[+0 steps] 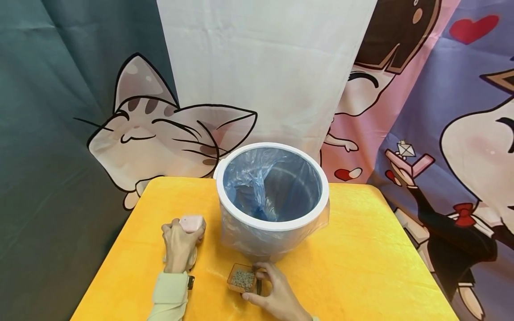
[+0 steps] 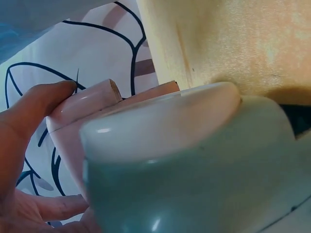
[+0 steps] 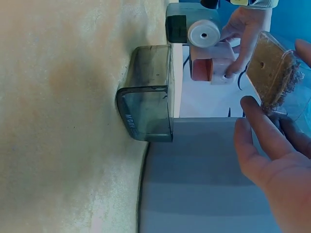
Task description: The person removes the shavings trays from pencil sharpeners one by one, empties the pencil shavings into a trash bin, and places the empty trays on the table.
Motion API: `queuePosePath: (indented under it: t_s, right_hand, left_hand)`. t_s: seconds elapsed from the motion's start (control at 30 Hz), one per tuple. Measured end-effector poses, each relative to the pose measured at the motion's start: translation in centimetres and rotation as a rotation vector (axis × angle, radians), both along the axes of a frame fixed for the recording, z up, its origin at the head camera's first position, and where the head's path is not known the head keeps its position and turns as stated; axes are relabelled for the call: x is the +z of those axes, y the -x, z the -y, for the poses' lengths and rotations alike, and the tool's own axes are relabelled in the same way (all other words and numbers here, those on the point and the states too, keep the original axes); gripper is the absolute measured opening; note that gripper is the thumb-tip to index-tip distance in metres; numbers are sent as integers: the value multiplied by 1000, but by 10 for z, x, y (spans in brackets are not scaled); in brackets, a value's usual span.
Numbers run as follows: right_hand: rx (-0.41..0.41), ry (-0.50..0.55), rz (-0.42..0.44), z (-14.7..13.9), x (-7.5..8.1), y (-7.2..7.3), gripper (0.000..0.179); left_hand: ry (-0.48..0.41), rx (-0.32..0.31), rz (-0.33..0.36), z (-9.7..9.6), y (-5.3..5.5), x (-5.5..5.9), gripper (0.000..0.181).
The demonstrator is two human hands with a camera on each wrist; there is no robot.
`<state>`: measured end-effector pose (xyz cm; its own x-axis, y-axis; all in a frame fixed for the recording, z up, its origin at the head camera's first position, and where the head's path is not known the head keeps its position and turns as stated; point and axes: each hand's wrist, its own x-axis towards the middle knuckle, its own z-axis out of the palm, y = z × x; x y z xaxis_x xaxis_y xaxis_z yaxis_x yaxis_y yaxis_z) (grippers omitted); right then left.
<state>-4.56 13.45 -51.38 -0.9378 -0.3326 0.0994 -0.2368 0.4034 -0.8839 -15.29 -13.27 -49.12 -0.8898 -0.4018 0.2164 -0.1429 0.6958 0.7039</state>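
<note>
My left hand grips the pink end of what looks like a desktop pencil sharpener, with thumb and fingers on either side. In the left wrist view the rounded pale green body fills the front. A round white part and a reddish opening show on it in the right wrist view. My right hand pinches a small clear box between thumb and fingers. Greyish-brown crumbs, perhaps shavings, lie in this box. Beneath the hand a dark see-through box with lettering stands on the table.
A white-rimmed bin with a clear bluish bag over its rim stands in the middle, just beyond my right hand. The yellow table lies under everything. A printed cartoon curtain hangs behind.
</note>
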Motion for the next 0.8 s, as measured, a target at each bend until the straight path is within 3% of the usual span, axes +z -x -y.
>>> queuePosePath:
  t_s: [0.37,0.8]
  right_hand:
    - [14,126,42,-5,2,-3,64]
    - [6,153,12,-7,0,-3,60]
  left_hand:
    - [-20,34,-5,2,4,-10,76]
    - [-53,31,55,3,10,-15,78]
